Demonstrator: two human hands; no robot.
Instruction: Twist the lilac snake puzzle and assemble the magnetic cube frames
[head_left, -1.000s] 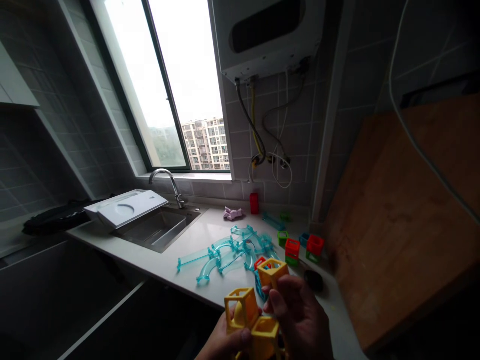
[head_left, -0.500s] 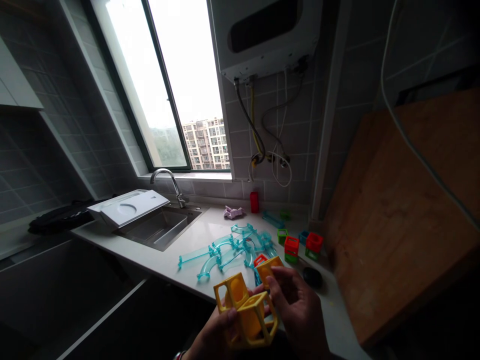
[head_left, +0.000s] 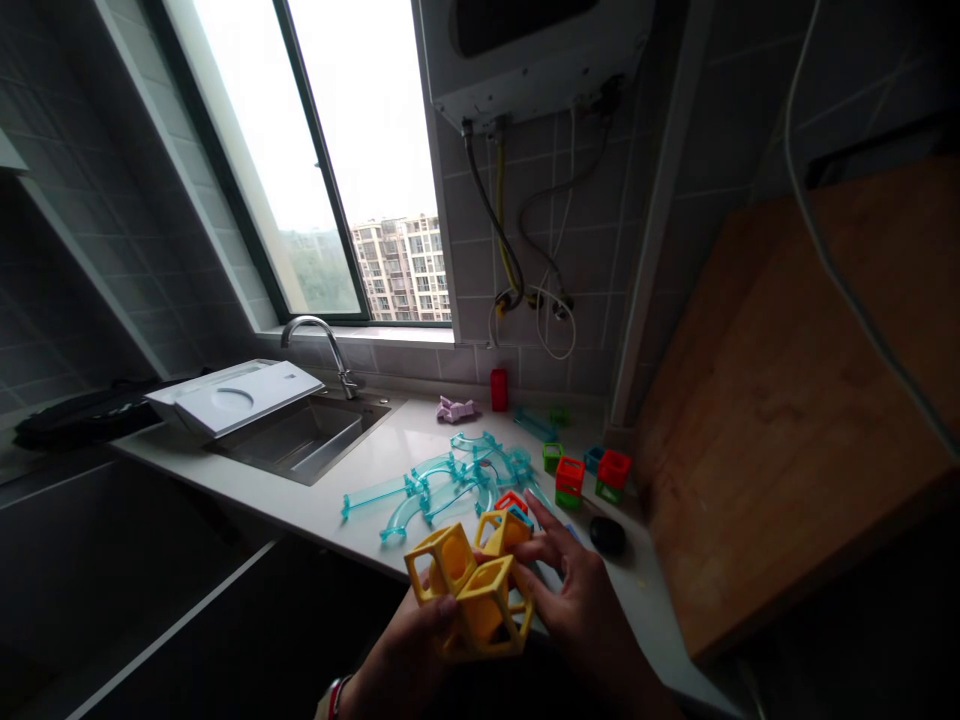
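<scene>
My left hand [head_left: 409, 645] is closed around a cluster of yellow open-frame cube blocks [head_left: 486, 610], with its thumb on the near face. One more yellow cube block [head_left: 493, 530] sits against the far side of the cluster. My right hand [head_left: 574, 590] grips that far cube between thumb and fingers, its index finger stretched up past it. Whether the cube is locked to the others I cannot tell. Just behind, a red cube frame [head_left: 511, 503] lies on the counter, partly hidden by the yellow cubes and my fingers.
Clear blue track pieces [head_left: 442, 480] spread over the white counter [head_left: 352, 535]. Red and green cubes [head_left: 570, 480] stand at right, near a black rounded object [head_left: 607, 536]. A red block [head_left: 499, 390] and a lilac piece [head_left: 456, 409] lie behind. The sink [head_left: 300, 440] is at left.
My right hand has brought the separate yellow cube left and down against the cluster in my left hand. Its index finger has stretched upward. The camera view has shifted slightly.
</scene>
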